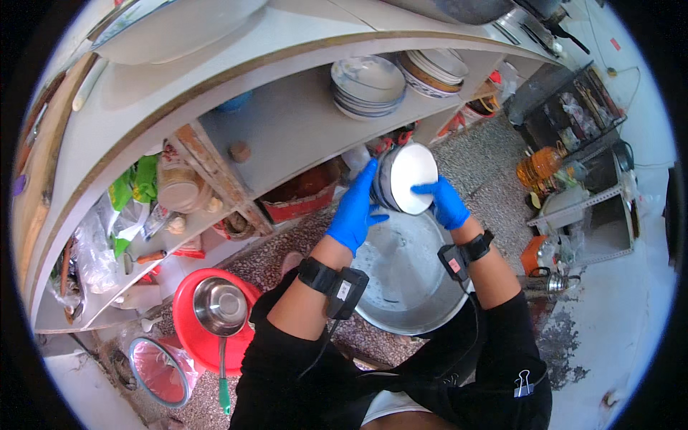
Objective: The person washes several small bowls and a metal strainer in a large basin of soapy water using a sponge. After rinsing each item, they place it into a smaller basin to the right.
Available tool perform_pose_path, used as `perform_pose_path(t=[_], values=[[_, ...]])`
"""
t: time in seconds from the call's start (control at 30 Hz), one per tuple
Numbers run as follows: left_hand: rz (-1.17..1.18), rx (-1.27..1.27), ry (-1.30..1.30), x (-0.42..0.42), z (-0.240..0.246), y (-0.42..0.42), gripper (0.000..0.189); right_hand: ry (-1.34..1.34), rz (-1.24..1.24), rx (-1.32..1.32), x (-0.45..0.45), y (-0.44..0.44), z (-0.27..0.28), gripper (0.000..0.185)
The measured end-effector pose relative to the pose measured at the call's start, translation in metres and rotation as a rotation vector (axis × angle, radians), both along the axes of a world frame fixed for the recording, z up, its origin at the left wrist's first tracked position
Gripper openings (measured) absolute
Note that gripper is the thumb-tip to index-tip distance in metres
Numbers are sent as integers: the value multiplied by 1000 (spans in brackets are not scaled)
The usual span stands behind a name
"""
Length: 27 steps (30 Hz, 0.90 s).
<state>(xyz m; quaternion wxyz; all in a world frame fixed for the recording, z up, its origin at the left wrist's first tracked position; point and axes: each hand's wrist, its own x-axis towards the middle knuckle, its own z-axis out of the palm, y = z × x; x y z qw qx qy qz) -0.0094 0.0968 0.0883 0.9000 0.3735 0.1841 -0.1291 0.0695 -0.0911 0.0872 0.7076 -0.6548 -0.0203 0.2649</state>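
Note:
Both my hands wear blue gloves and hold a stack of white bowls point(413, 177) tilted on its side, the mouth of the front bowl facing up and right. My left hand point(355, 207) supports the stack from its left side. My right hand point(442, 201) grips the right edge, its thumb or a finger reaching inside the front bowl. Just below the bowls, a wide metal basin point(400, 269) with soapy-looking water rests on the speckled floor.
A shelf ahead carries stacked patterned bowls point(368, 88) and plates point(434, 72). At lower left are a red plastic basin point(188, 333) with a metal ladle point(220, 306) on it, and a lined bin point(159, 372). Oil bottles point(539, 164) and a metal rack point(586, 212) stand at right.

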Motion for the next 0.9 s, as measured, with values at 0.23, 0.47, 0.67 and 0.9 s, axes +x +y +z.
perform_pose_path(t=[0.23,0.47,0.67,0.9], values=[[-274,-58,220,-6,-47,-62,70,358,-134,50,-47,-77,-78,58],[-80,-148,126,12,-122,-83,54,-144,-142,-390,-24,-77,-142,76],[-58,502,74,26,-205,-53,40,-445,44,-754,-35,-56,-148,90],[-161,1355,-221,23,-190,-33,33,-317,543,-872,-40,-93,-90,77]])
